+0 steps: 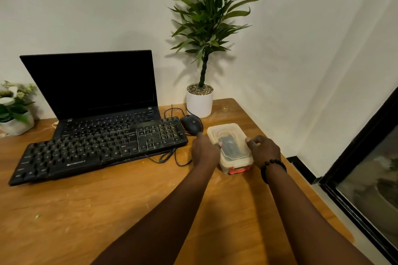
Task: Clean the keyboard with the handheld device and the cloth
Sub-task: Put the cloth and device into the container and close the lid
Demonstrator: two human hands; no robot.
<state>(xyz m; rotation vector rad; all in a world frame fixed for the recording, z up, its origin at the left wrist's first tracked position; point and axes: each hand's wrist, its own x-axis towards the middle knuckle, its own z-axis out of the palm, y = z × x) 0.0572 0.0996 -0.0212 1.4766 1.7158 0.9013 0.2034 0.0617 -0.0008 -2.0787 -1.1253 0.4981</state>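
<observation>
Gripping a lidded translucent plastic box point(230, 146) from either side, the left hand point(204, 149) and right hand point(263, 150) hold it closed; a dark device shows inside. The black keyboard point(97, 148) lies untouched nearby, so cleaning seems unstarted.

Mouse point(191, 125) beside box point(224, 130) (touching?)

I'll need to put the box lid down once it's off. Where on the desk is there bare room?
The widest bare wood lies in front of the keyboard, toward the near edge of the desk. A narrower strip runs right of the box to the desk edge. It is crowded between keyboard, mouse, cables and pot.
</observation>
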